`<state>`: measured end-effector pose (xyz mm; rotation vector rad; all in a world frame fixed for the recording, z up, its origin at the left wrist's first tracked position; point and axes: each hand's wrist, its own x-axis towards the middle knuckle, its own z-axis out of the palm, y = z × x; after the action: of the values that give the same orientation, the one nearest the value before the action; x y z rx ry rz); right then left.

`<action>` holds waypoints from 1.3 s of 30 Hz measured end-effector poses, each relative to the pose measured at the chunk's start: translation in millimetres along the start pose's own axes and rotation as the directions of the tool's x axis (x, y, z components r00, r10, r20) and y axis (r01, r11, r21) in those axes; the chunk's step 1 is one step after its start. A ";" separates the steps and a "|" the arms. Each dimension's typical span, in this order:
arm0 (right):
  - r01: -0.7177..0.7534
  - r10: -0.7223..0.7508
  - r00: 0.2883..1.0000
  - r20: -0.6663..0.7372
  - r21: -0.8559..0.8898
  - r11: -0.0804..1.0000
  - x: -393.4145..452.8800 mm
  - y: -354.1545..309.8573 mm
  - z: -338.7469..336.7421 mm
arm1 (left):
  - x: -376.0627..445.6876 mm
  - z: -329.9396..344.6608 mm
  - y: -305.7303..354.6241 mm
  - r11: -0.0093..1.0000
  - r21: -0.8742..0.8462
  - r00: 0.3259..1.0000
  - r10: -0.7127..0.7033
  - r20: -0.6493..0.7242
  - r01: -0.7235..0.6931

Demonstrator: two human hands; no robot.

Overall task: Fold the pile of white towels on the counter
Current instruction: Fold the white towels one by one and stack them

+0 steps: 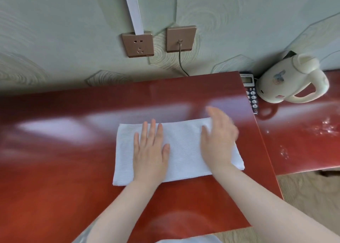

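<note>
left hand [150, 150] flat on towel [184, 150] | right hand [219, 136] blurred, seemingly flat

Glossy red-brown tabletop [55, 169] against wall. Folded white towel [184, 150] lies flat near middle. Lower red surface [303, 141] adjoins at right, scuffed white in spots; carries cream electric kettle [287, 81] and black telephone [251, 93], just beside each other.

towel [184, 147]: white woven cloth, matt | counter [73, 178]: glossy red-brown | kettle [287, 82]: smooth cream plastic
</note>
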<state>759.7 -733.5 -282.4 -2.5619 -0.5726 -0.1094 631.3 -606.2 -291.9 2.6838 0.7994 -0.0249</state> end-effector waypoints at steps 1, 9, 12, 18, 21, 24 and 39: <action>0.218 -0.212 0.972 0.104 -0.055 0.974 -10.7 -11.5 7.8 | -1.9 5.1 5.5 1.000 0.012 0.999 -0.002 0.034 0.002; 0.314 -0.161 0.851 0.500 -0.240 0.918 -26.8 9.4 22.5 | -7.5 11.7 0.3 0.994 0.062 0.994 -0.092 0.060 0.088; 0.399 -0.276 0.843 0.461 -0.192 0.897 -43.3 3.7 11.9 | -19.1 6.8 1.3 0.998 0.070 0.999 -0.013 0.029 0.011; 0.303 -0.149 0.873 0.464 -0.279 0.911 -70.7 44.9 0.7 | -53.0 12.1 -34.3 0.985 0.159 0.997 -0.074 0.033 0.067; 0.106 0.036 0.932 0.360 -0.366 0.925 -63.1 75.8 -16.9 | -66.8 0.6 -54.1 0.951 0.180 0.968 -0.244 -0.053 0.249; 0.093 0.056 0.923 0.380 -0.362 0.928 -76.1 86.3 -27.7 | -87.4 1.1 -57.3 0.945 0.173 0.961 -0.272 -0.052 0.277; -0.135 0.134 0.970 0.202 -0.007 0.991 -224.0 116.6 -96.1 | -247.2 44.3 -6.4 0.765 -0.362 0.734 -0.631 -0.251 0.533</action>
<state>608.1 -956.9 -294.0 -2.6134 -0.4696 0.2027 423.3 -746.2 -308.0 2.0929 1.6226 0.4071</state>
